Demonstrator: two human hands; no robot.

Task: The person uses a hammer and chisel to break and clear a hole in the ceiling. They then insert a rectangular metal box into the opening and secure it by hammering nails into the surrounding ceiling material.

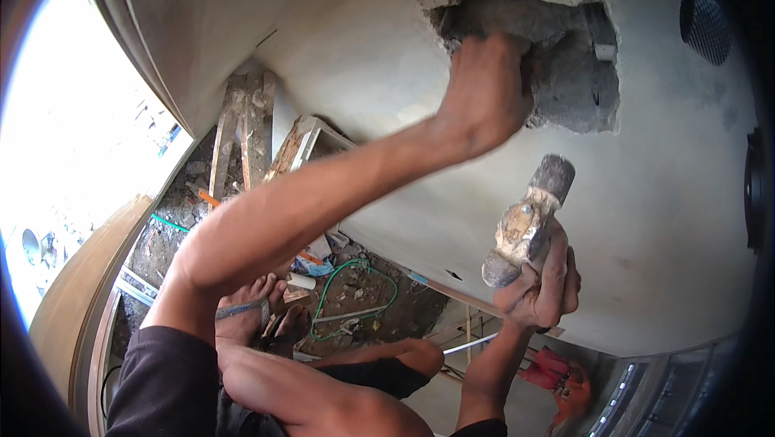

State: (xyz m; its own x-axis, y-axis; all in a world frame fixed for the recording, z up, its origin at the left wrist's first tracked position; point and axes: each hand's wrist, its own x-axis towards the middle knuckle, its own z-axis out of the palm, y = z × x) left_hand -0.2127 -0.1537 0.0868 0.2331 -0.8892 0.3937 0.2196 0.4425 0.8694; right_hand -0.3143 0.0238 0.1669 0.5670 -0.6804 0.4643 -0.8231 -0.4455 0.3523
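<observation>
My left hand [484,94] is raised into a rough square hole [569,73] broken in the pale plastered wall [662,211]. Its fingers are closed, and whatever they may hold is hidden behind them. Below the hole, my right hand [541,283] grips a heavy hammer [525,227] close under its scuffed, dirty metal head, which points up toward the hole's lower edge without touching it.
Planks [230,138] lean at the left by a bright opening with a wooden frame [105,267]. My bare legs are below, over rubble, a looped green hose [327,292] and scraps. Red cloths [557,380] lie low right. A round mesh fitting [702,25] sits top right.
</observation>
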